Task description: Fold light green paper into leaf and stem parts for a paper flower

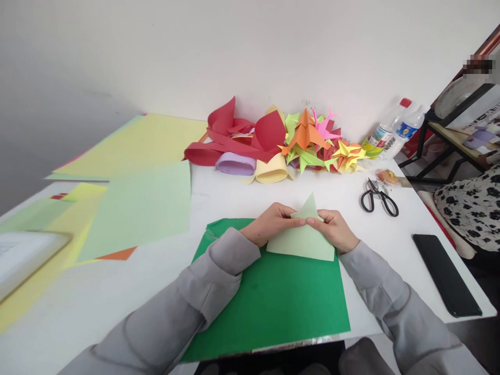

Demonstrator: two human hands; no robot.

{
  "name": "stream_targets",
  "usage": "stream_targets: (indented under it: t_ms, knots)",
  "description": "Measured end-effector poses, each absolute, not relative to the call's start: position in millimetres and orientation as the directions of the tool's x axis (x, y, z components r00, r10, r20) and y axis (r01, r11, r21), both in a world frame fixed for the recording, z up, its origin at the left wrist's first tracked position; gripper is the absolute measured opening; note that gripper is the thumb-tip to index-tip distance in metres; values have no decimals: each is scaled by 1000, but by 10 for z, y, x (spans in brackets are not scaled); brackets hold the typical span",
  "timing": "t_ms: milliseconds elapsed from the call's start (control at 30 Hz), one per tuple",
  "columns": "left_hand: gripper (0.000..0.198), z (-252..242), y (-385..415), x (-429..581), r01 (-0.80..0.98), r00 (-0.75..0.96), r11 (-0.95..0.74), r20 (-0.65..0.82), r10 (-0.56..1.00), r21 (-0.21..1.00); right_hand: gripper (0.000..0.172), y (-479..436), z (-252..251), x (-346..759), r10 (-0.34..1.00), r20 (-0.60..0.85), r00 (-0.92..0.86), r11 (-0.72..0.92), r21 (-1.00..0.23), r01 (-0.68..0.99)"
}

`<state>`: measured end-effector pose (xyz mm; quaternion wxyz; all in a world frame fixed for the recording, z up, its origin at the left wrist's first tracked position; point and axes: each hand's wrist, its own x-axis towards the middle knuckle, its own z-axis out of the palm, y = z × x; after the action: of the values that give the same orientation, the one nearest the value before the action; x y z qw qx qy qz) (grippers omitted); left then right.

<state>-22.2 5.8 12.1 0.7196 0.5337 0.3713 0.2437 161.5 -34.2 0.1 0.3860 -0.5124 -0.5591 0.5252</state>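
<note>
A pale green folded paper (302,240), shaped like a triangle with its tip pointing away from me, rests over a dark green sheet (269,302) on the white table (219,198). My left hand (271,223) pinches its left side and my right hand (335,229) pinches its right side. The fingertips of both hands meet near the middle of the fold. Both arms wear grey sleeves.
A heap of folded paper figures and curled paper (281,143) lies at the back by the wall. Black scissors (378,197) and a black phone (446,273) lie to the right, with two plastic bottles (394,130) behind. Large pale sheets (136,208) cover the left.
</note>
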Motion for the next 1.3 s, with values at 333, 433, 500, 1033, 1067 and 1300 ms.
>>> stream_targets:
  t_ms: [333,433,500,1033,1067,1300]
  knots:
    - [36,83,40,-212,75,548,186,-196,813,980,51,-335,34,1615,992,26,-122,72,-919,388]
    - [35,89,27,-206,66,539,187,-193,820,980,52,-331,15,1618,988,30,-151,84,-928,363]
    - [35,95,20,-199,63,527,199,-202,825,978,52,-327,4,1618,987,23,-160,77,-936,343]
    - [34,111,42,-188,51,448,304,-294,844,951,50,-301,30,1645,991,-90,-96,-69,-977,202]
    - [33,107,54,-193,40,426,308,-295,855,951,50,-298,36,1651,990,-111,-84,-95,-980,177]
    - [29,77,88,-203,36,374,248,-243,895,968,51,-287,56,1661,997,-60,-46,-46,-964,260]
